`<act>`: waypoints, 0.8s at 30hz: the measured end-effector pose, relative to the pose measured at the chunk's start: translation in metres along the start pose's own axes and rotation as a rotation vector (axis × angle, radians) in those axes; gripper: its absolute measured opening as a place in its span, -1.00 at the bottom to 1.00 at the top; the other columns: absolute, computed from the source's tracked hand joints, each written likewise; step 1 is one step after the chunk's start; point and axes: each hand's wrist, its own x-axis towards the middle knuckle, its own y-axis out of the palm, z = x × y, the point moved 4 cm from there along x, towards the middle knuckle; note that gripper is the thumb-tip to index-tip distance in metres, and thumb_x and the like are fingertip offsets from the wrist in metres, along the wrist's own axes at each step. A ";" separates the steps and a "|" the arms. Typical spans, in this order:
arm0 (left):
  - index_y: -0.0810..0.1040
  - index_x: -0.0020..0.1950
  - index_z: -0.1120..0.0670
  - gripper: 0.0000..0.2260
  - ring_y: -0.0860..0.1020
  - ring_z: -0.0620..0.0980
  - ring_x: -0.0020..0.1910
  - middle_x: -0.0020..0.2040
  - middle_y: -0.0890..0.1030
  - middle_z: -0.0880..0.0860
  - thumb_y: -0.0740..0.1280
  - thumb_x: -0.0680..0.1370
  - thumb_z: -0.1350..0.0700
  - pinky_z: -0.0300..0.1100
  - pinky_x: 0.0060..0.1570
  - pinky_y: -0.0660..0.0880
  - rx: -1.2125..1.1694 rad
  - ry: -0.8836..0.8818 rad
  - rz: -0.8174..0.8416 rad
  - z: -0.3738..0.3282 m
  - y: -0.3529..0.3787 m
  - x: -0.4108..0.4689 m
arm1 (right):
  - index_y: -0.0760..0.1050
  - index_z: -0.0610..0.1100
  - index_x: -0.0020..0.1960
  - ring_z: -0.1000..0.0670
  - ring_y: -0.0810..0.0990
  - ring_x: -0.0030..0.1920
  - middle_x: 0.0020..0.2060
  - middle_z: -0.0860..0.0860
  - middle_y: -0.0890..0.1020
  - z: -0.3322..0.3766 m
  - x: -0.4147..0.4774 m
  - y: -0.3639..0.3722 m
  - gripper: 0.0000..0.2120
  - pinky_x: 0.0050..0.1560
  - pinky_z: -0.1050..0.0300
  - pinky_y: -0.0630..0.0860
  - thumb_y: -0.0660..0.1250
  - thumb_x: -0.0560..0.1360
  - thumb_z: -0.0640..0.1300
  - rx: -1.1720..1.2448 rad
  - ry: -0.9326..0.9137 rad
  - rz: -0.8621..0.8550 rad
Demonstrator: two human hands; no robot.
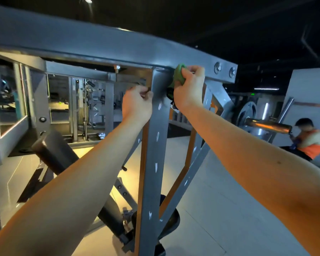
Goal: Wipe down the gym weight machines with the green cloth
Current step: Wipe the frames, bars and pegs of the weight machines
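Dim gym with pale tiled floor (220, 200), dark ceiling (229, 19) and white wall (310, 85) at right.

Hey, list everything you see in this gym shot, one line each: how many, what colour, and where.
green cloth: one, green, bunched against the joint under the top beam
top beam: one, grey, across the upper view
upright post: one, grey with chipped spots, centre
bolts: two, silver, right end of the top beam
pad: one, black, lower left
weight plate: one, grey, right background
bar sleeve: one, chrome, sticking out right of the weight plate
person: one, orange vest, crouched far right
left hand: one, grips the upright post's left edge
right hand: one, holds the green cloth
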 end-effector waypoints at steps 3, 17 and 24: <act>0.67 0.24 0.10 -0.79 0.58 -0.13 0.02 0.08 0.66 -0.03 0.40 0.61 0.10 -0.47 -0.03 0.38 -0.036 0.001 -0.012 0.007 -0.002 0.003 | 0.56 -0.37 0.15 -0.17 0.39 0.23 0.21 -0.22 0.40 0.016 0.001 0.011 -0.79 0.32 0.15 0.35 0.27 0.54 -0.37 -0.044 -0.228 -0.021; 0.72 0.01 0.09 -0.91 0.65 -0.09 -0.01 -0.03 0.70 0.00 0.48 0.56 0.10 -0.22 0.08 0.55 -0.072 0.057 0.020 0.023 -0.005 0.004 | 0.59 -0.41 0.04 -0.23 0.48 0.05 0.01 -0.24 0.48 0.007 -0.021 0.027 -0.87 0.03 0.01 0.54 0.34 0.50 -0.48 0.004 -0.452 0.019; 0.73 0.02 0.12 -0.90 0.64 -0.12 0.00 0.00 0.69 0.02 0.48 0.55 0.12 -0.25 0.10 0.55 -0.071 0.100 -0.010 0.027 -0.004 -0.004 | 0.62 -0.37 0.07 -0.23 0.47 0.10 0.05 -0.25 0.47 -0.021 -0.079 0.041 -0.85 0.11 -0.10 0.53 0.34 0.52 -0.44 0.027 -0.421 -0.015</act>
